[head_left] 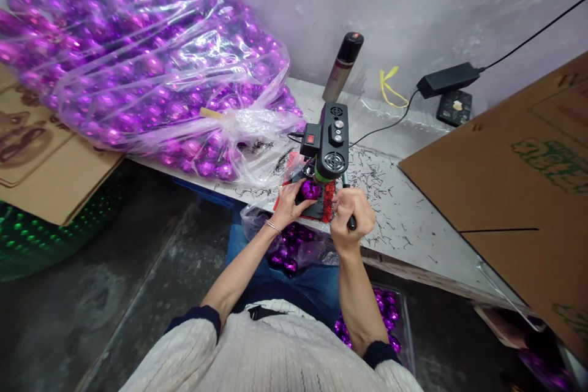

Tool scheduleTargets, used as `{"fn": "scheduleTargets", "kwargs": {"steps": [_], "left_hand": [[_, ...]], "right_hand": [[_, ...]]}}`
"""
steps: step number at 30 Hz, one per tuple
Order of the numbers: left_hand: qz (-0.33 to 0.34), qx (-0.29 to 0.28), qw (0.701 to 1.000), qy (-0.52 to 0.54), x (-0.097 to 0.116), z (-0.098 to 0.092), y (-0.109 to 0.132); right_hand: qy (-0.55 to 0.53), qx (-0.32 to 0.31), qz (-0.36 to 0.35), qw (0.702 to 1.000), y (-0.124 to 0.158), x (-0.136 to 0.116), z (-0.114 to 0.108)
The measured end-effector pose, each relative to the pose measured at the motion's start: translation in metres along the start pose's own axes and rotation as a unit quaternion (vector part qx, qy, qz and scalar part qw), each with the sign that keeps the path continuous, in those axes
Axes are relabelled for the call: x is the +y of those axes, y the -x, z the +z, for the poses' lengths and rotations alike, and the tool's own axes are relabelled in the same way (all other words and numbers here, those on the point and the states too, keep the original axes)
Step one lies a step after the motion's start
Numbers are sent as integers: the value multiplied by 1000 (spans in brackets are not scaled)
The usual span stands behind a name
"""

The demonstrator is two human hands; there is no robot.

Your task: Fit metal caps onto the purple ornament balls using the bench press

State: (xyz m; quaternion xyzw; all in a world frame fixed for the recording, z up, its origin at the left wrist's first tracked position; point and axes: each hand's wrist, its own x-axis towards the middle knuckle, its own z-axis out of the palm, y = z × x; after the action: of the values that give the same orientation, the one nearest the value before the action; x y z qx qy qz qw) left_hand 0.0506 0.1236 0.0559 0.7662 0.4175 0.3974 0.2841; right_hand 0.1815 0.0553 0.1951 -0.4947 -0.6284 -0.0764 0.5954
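A shiny purple ball (311,190) sits under the front end of a small black bench machine (334,141) with round vents, buttons and a red switch. My left hand (290,203) holds the ball from its left side, thumb and fingers around it. Beside the machine, my right hand (351,215) is wrapped round the black grip of a lever handle (352,223). A red mat (327,202) lies beneath the machine's dark base. In a clear plastic bag (316,253) at my lap are several more purple balls.
A huge clear bag of purple balls (169,67) fills the table's left side. Cardboard boxes (514,177) stand at the right. Behind the machine are a spray can (343,67) and a power adapter (448,79). Dark scraps litter the white tabletop (399,220). A tub of purple balls (390,312) stands below.
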Motion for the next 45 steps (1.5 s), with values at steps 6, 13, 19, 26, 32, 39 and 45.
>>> {"fn": "scheduleTargets", "kwargs": {"steps": [6,13,19,26,32,39,45], "left_hand": [[4,2,1000,3,1,0,0],[4,9,1000,-2,3,0,0],[2,4,1000,-4,4,-1,0],[3,6,1000,-2,4,0,-1],[7,8,1000,-4,2,1,0],[19,18,1000,1,-1,3,-5],[74,21,997,-24,12,-6,33]], "right_hand": [[-21,26,-33,999,19,10,9],[-21,47,-51,997,37,23,18],[-18,60,-49,997,42,28,22],[16,72,-51,996,49,36,25],[12,61,-66,996,53,42,28],[-10,64,-54,996,28,25,19],[-26,36,28,999,-12,-4,4]]}}
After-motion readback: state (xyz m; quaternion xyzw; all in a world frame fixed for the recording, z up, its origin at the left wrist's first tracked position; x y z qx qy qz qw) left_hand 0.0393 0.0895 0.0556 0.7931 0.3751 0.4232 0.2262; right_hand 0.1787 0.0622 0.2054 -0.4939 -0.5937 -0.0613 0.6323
